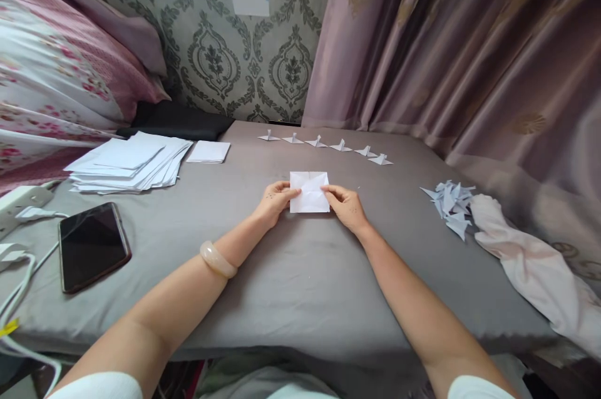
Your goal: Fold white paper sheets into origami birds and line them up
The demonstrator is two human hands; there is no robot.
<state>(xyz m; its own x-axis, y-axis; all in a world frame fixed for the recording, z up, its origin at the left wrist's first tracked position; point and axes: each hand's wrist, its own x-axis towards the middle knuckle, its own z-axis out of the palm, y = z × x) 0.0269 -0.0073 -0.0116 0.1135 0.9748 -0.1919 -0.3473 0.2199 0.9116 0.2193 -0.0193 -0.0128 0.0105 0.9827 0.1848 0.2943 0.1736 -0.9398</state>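
Note:
A small white square of paper (310,193) with faint crease lines is held up over the middle of the grey-covered table (300,286). My left hand (276,200) pinches its left edge, thumb on the near face and fingers behind. On the opposite edge, my right hand (346,205) grips the sheet the same way. Beyond the hands stands a curved row of several folded paper birds (318,142). The fingers behind the sheet are partly hidden.
At the left lie a stack of white paper (126,164), a smaller paper pile (209,151), a phone (94,245) and a power strip (23,205) with cables. A heap of folded paper pieces (451,202) sits at the right beside a pale cloth (526,261).

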